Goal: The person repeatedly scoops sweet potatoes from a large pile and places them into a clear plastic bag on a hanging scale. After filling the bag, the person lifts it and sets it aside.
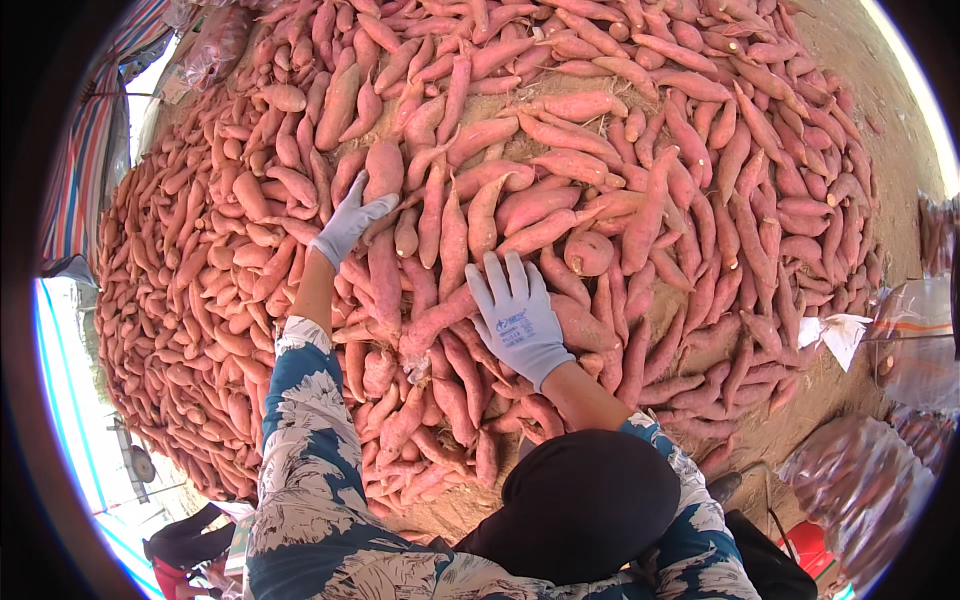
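A broad heap of reddish-pink sweet potatoes [551, 206] spreads before me over sandy ground. My left hand [354, 219], in a grey work glove, reaches farther up the heap, thumb and fingers spread around the lower end of a plump sweet potato [385, 171]. Whether it grips that root cannot be told. My right hand [517, 319], in a matching glove with blue print on its back, lies palm down with fingers extended on the sweet potatoes. Beside its thumb side lies a long sweet potato [439, 321]. What is under the right palm is hidden.
Clear plastic bags of sweet potatoes [859, 480] stand at the lower right, near a red object [806, 547]. White paper [840, 334] lies at the heap's right edge. A striped tarp [75, 180] hangs at the left. Part of another person [191, 544] shows at the lower left.
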The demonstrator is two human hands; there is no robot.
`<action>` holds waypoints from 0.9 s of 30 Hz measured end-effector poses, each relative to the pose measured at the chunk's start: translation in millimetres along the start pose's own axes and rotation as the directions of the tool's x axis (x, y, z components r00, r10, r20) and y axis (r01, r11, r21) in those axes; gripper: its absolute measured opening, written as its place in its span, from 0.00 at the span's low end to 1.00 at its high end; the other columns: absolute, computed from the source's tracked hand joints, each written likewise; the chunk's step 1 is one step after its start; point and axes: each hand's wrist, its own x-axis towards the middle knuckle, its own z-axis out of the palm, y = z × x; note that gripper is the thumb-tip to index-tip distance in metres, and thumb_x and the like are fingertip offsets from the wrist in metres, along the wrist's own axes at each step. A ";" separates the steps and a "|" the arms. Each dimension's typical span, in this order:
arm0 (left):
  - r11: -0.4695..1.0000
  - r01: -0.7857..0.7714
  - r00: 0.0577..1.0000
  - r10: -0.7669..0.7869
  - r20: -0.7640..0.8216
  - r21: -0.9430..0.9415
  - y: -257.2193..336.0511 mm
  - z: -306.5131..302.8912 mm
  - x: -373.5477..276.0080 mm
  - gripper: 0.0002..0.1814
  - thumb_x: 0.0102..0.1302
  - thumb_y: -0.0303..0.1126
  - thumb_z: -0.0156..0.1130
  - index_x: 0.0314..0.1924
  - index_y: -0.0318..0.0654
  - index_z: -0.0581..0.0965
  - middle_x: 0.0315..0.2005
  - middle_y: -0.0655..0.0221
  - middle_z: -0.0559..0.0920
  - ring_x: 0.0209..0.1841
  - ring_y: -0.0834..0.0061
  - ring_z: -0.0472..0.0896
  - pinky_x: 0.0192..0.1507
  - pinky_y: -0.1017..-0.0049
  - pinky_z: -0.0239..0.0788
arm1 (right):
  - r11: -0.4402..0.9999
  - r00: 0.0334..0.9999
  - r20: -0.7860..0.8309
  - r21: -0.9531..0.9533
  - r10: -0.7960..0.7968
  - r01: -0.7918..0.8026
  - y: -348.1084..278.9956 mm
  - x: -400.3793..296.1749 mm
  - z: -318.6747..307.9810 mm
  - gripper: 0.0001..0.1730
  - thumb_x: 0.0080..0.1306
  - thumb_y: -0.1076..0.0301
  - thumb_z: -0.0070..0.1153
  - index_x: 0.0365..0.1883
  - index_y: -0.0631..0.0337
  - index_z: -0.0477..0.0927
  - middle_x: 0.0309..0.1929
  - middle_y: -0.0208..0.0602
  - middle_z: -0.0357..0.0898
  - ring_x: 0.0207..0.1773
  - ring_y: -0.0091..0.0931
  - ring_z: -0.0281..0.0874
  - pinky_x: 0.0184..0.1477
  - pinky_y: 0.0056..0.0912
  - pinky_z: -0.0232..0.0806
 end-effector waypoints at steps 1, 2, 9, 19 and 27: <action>0.997 -0.018 1.000 0.019 0.008 -0.073 -2.1 5.1 0.7 0.52 0.62 0.41 0.69 0.74 0.34 0.45 0.62 0.56 0.69 0.60 0.69 0.72 0.61 0.76 0.65 | 1.000 1.000 0.025 0.009 0.001 -0.001 1.3 -0.4 -2.2 0.40 0.62 0.50 0.55 0.71 0.54 0.60 0.70 0.45 0.58 0.69 0.45 0.56 0.66 0.54 0.54; 0.989 -0.035 0.999 0.037 0.014 -0.145 -4.4 10.7 1.8 0.53 0.61 0.41 0.70 0.75 0.35 0.45 0.60 0.56 0.71 0.57 0.70 0.75 0.58 0.77 0.68 | 1.000 0.999 0.049 0.018 0.001 -0.002 2.7 -0.1 -4.7 0.41 0.62 0.50 0.55 0.71 0.54 0.60 0.70 0.45 0.57 0.70 0.45 0.55 0.66 0.54 0.53; 0.944 -0.020 0.990 0.065 -0.127 0.329 0.9 15.9 2.6 0.46 0.54 0.24 0.67 0.72 0.36 0.57 0.41 0.64 0.82 0.36 0.78 0.80 0.43 0.79 0.75 | 0.995 0.997 0.076 0.104 -0.018 0.010 8.5 -5.2 -17.1 0.44 0.61 0.48 0.56 0.72 0.54 0.58 0.72 0.46 0.54 0.72 0.46 0.50 0.68 0.55 0.50; 0.839 -0.076 0.992 0.121 0.047 -0.539 10.9 -1.5 -125.6 0.13 0.64 0.29 0.59 0.47 0.32 0.76 0.31 0.69 0.79 0.37 0.68 0.81 0.43 0.68 0.77 | 0.990 1.000 0.022 0.138 -0.015 0.012 2.7 -10.0 -17.3 0.40 0.59 0.45 0.57 0.68 0.51 0.65 0.70 0.43 0.58 0.72 0.45 0.52 0.69 0.53 0.49; 0.546 0.005 0.883 0.390 0.260 -0.838 59.8 68.6 -188.0 0.17 0.62 0.30 0.57 0.49 0.30 0.75 0.38 0.61 0.80 0.45 0.63 0.80 0.52 0.57 0.73 | 0.045 0.957 0.188 0.978 0.220 -0.203 20.0 -57.3 -96.0 0.35 0.69 0.52 0.54 0.69 0.62 0.63 0.64 0.41 0.70 0.67 0.29 0.67 0.66 0.31 0.60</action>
